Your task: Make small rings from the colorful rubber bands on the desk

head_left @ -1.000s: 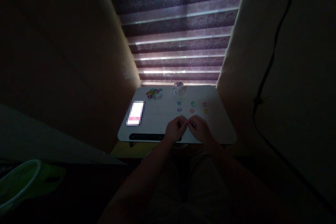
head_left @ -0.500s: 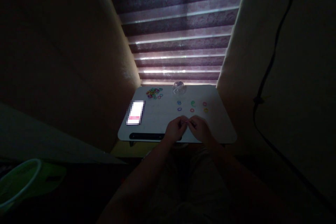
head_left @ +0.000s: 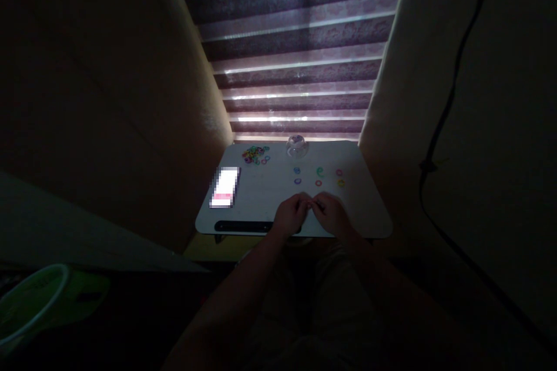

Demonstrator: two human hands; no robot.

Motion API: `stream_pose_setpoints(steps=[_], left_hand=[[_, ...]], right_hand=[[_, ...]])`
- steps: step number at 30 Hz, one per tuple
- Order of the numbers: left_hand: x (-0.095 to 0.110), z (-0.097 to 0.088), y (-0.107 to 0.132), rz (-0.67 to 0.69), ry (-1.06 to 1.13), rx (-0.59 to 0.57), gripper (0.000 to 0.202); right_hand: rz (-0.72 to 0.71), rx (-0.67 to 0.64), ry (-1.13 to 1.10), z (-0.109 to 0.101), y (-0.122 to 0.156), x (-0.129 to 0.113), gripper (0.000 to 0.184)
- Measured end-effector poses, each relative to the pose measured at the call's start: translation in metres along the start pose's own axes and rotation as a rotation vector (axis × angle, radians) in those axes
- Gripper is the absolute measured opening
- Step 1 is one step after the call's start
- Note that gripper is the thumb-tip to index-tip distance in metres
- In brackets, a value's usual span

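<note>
Two bare hands are sitting close together over the near part of a white table (head_left: 369, 211). The left hand (head_left: 290, 214) and the right hand (head_left: 331, 213) are pointing their fingertips at each other, and the tips are touching or almost touching. Both grips are looking narrow, with the fingers curling in. The room is being very dark and the tips are looking tiny, so I cannot tell whether the fingers are pinching something small.

Six little colored loops are lying on the table just past the hands, in two rows of three. In the far row, a blue loop (head_left: 297, 171) is lying on the left, a green loop (head_left: 319, 173) is lying in the middle, and a pink loop (head_left: 339, 173) is lying on the right. In the near row, a purple loop (head_left: 297, 181), a red loop (head_left: 318, 183) and a yellow loop (head_left: 341, 183) are lying in that order. More loops are making a messy pile (head_left: 253, 155) at the far left of the table.

A round clear jar (head_left: 297, 148) is standing near the far edge. A phone (head_left: 225, 187) is lying on the left side, and its screen is glowing white. A long black strip (head_left: 243, 226) is running along the near edge, and the left arm is covering part of it.

Light is peeking through a striped purple window cover (head_left: 296, 46) behind the table. A dark cord (head_left: 455, 78) is hanging on the right, and a green basket (head_left: 85, 295) is sitting low on the left.
</note>
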State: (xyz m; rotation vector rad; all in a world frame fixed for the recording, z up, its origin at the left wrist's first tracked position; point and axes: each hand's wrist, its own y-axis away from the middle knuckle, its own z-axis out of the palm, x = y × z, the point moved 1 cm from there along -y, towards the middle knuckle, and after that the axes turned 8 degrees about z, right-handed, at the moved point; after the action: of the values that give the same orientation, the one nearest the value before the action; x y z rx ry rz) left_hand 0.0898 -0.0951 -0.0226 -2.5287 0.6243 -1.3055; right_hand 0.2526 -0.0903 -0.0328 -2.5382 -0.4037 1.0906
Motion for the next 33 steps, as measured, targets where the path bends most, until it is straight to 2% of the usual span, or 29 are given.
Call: stream_pose_setpoints(steps=[8,14,20,33], left_hand=[[0.0019,0.0001,-0.0010,-0.010,-0.017,-0.028,0.026],[0.0018,0.0005,0.0001,0.059,0.103,-0.031,0.018],[0.0004,0.0008,0.0003,0.122,0.136,0.003,0.032],[0.0001,-0.0008,-0.0004,0.178,0.212,-0.019,0.022]], right_hand=[[0.014,-0.022,0.002,-0.0013,-0.0002,-0.0014,0.021],[0.016,-0.012,-0.007,0.0004,-0.0003,0.0021,0.018],[-0.005,0.016,-0.037,0.0019,-0.0004,0.0029,0.014],[-0.003,0.036,-0.030,0.0015,0.0001,0.0039,0.016]])
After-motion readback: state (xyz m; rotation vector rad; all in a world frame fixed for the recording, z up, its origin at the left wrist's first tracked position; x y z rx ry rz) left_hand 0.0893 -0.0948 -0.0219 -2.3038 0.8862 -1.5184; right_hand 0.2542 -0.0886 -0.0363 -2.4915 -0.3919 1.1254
